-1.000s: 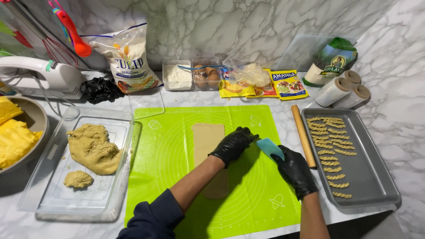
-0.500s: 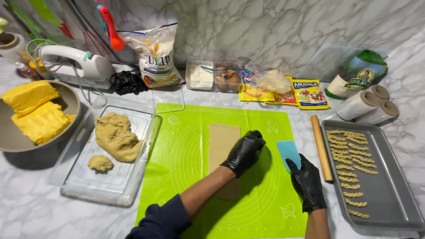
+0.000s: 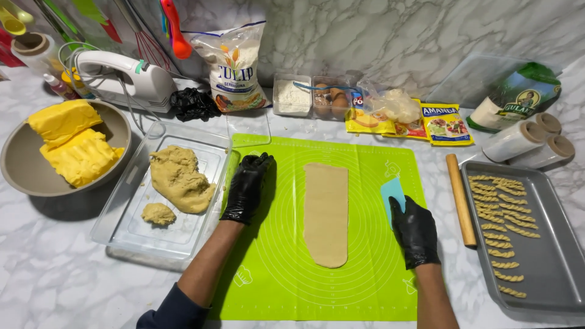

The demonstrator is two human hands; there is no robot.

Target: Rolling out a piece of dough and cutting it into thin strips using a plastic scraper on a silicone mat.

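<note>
A long, flat strip of rolled dough (image 3: 326, 213) lies lengthwise at the centre of the green mat (image 3: 365, 286), untouched by either hand.

Left hand (image 3: 247, 187), in a black glove: it rests palm down on the mat's left edge, fingers extended and together, gripping nothing. It lies just beside the clear plastic tub (image 3: 183, 234), which holds one large lump of dough (image 3: 178, 178) and one small lump (image 3: 158, 213).

Right hand (image 3: 415, 231), in a black glove: it rests on the mat to the right of the strip, well clear of it. Its fingers are closed loosely on the lower edge of a light blue scraper (image 3: 392, 192), which lies flat on the mat.

A wooden rolling pin (image 3: 460, 198) lies right of the mat. Beyond it, a grey baking tray (image 3: 548, 274) carries rows of twisted dough sticks (image 3: 503, 228). A bowl of yellow butter blocks (image 3: 73, 143) stands at far left.
</note>
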